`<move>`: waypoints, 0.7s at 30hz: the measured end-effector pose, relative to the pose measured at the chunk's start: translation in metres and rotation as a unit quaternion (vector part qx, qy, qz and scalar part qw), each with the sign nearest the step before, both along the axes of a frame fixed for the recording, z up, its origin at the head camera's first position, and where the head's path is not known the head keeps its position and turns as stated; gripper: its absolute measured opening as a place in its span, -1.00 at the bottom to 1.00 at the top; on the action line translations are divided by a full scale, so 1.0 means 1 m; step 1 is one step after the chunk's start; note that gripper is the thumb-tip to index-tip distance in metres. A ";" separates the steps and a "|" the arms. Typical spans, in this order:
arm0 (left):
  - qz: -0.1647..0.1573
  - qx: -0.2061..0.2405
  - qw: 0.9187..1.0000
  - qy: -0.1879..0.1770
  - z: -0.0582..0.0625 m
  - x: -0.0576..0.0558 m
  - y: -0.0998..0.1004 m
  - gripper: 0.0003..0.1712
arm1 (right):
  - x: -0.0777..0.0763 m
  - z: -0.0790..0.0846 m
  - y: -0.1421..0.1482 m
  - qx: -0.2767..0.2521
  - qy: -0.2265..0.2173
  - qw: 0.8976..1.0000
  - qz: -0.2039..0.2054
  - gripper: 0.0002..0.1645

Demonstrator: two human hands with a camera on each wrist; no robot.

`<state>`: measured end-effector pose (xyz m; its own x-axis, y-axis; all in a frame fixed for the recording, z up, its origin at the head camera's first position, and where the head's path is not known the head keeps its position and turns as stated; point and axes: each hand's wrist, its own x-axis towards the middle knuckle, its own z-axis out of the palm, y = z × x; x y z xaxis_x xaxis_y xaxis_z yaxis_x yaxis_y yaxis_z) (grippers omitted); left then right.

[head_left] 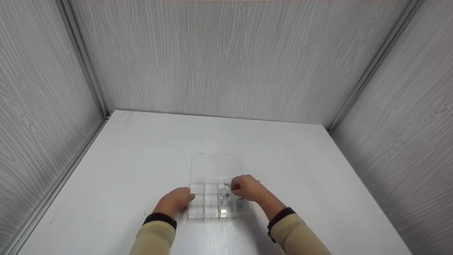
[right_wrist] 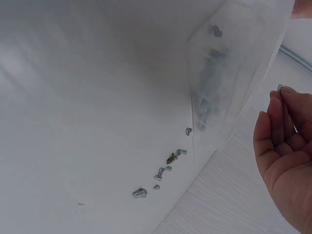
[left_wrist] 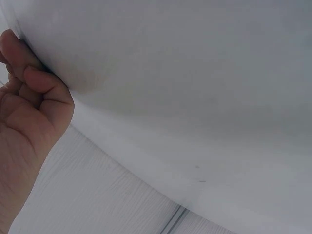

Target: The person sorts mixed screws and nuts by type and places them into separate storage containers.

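A clear plastic compartment box lies on the white table, its transparent lid folded back on the far side. At the box's left side, my left hand grips the wall with the thumb over the rim; the left wrist view shows its fingers curled. My right hand is above the right-hand column, where small metal hardware lies. Between thumb and fingertips it pinches a small shiny metal piece, mostly hidden by the fingers. The other two columns show no contents.
In the right wrist view, several loose screws and fasteners lie on the table beside the box's right side. White wood-grain panels enclose the table at the back and on both sides.
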<state>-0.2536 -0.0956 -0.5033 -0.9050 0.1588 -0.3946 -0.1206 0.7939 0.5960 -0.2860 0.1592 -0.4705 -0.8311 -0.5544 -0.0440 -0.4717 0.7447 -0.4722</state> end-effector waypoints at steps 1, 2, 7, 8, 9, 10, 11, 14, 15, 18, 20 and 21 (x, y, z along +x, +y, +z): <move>-0.002 -0.003 1.000 0.001 0.000 0.000 0.000 -0.72 | 0.000 0.000 -0.001 -0.006 -0.003 1.000 0.004 -0.92; -0.004 -0.004 1.000 0.002 0.000 0.000 0.001 -0.74 | 0.000 0.000 -0.001 -0.011 -0.006 1.000 0.007 -0.94; -0.007 0.000 1.000 0.003 0.000 0.000 0.001 -0.74 | -0.003 0.001 0.003 -0.017 -0.017 1.000 -0.008 -0.94; -0.005 0.002 1.000 0.002 -0.001 0.000 0.001 -0.73 | -0.005 0.001 0.005 -0.014 -0.014 1.000 -0.017 -0.94; -0.005 0.002 1.000 0.004 -0.001 0.000 0.001 -0.73 | -0.007 0.002 0.007 -0.012 -0.011 0.999 -0.028 -0.94; -0.006 0.002 1.000 0.006 -0.001 0.000 0.001 -0.72 | -0.009 0.003 0.010 -0.013 -0.002 0.999 -0.035 -0.95; -0.006 0.002 1.000 0.009 -0.001 0.000 0.001 -0.72 | -0.012 0.004 0.013 -0.009 0.012 0.999 -0.044 -0.95; -0.008 0.001 1.000 0.016 -0.002 -0.001 0.000 -0.74 | -0.019 0.004 0.025 -0.009 0.036 0.997 -0.070 -0.94; -0.009 -0.001 1.000 0.017 -0.002 -0.001 0.000 -0.75 | -0.021 0.004 0.029 -0.009 0.042 0.996 -0.077 -0.92; -0.017 -0.011 1.000 0.020 -0.003 -0.002 -0.001 -0.76 | -0.026 0.000 0.042 0.000 0.039 0.993 -0.109 -0.89; -0.017 -0.012 1.000 0.018 -0.003 -0.002 -0.001 -0.76 | -0.029 -0.002 0.049 0.016 0.038 0.991 -0.131 -0.86; -0.019 -0.013 1.000 0.019 -0.004 -0.002 -0.001 -0.76 | -0.031 -0.004 0.053 0.028 0.039 0.989 -0.141 -0.86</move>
